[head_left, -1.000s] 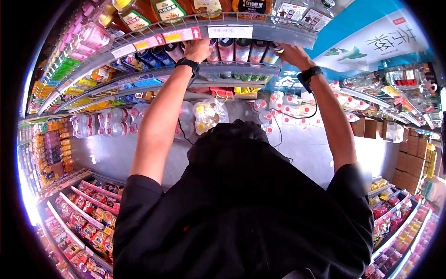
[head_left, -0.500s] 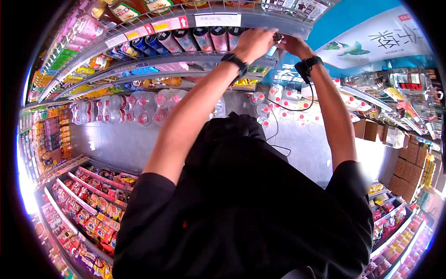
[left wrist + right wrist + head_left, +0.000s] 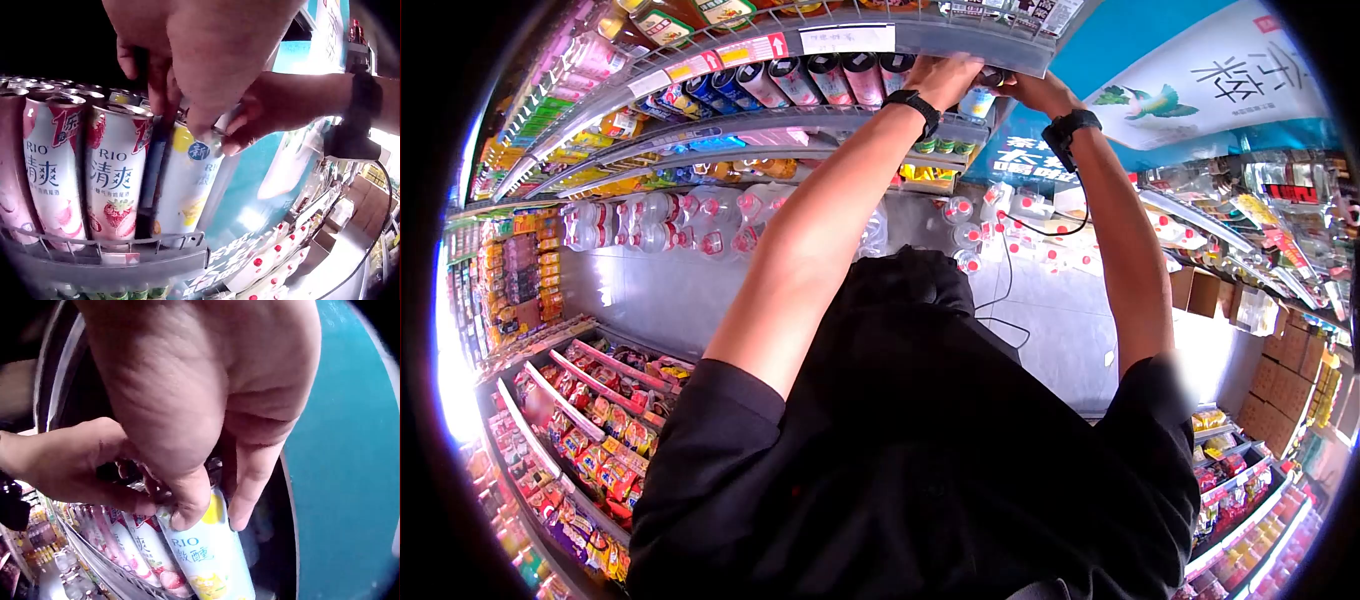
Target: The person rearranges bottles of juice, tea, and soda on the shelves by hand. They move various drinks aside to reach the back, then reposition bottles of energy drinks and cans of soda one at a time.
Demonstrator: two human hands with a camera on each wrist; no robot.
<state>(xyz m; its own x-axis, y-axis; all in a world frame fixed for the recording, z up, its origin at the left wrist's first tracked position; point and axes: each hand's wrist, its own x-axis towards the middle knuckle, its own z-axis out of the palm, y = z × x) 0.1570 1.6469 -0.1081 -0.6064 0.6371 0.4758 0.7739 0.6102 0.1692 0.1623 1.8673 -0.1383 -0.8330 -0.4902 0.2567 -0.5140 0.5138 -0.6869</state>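
Observation:
A pale RIO drink can (image 3: 184,187) with yellow fruit print stands at the right end of a wire-fronted shelf (image 3: 112,265). My right hand (image 3: 1040,95) grips its top in the right wrist view, thumb on the front and a finger down the right side. From the left, my left hand (image 3: 945,82) holds the can's upper edge; its thumb lies on the front rim while its fingers reach down behind on the left. Pink-and-white RIO cans (image 3: 119,175) with strawberry print stand just left, across a narrow dark gap. The can's back is hidden.
A shelf board with a price strip (image 3: 847,39) runs close above my hands. To the right stands a blue printed panel (image 3: 1200,80). Bottle packs (image 3: 700,222) line the floor below, and snack shelves (image 3: 600,430) stand behind. A cable hangs from my right wrist.
My left hand has moved right from the pink cans to the end can beside my right hand. My right hand stays at the end can. The view has shifted slightly.

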